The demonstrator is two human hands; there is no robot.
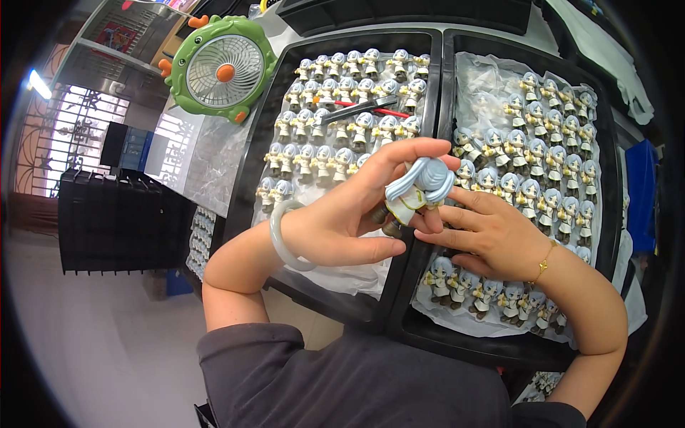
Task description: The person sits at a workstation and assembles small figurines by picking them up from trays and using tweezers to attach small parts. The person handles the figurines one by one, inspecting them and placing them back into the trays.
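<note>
My left hand [335,225], a pale bangle at its wrist, grips a small figurine [428,177] with light blue hair, a white outfit with gold trim and dark boots. It is tilted, its hair turned upward, above the inner edges of two black trays. Close on its right is my right hand [503,232], fingers stretched out and apart, fingertips near the figurine; whether they touch it I cannot tell. Beneath that hand the right tray [610,153] bears rows of similar figurines on crumpled white sheeting. More such rows stand in the left tray [251,153], partly hidden by my left arm.
A dark slim tool [360,109] and a red one [391,113] lie across the left tray's figurines. Beyond its upper left corner stands a green animal-shaped fan [222,71]. Stacked black trays [114,222] are at the far left; a blue bin [642,196] is at the right.
</note>
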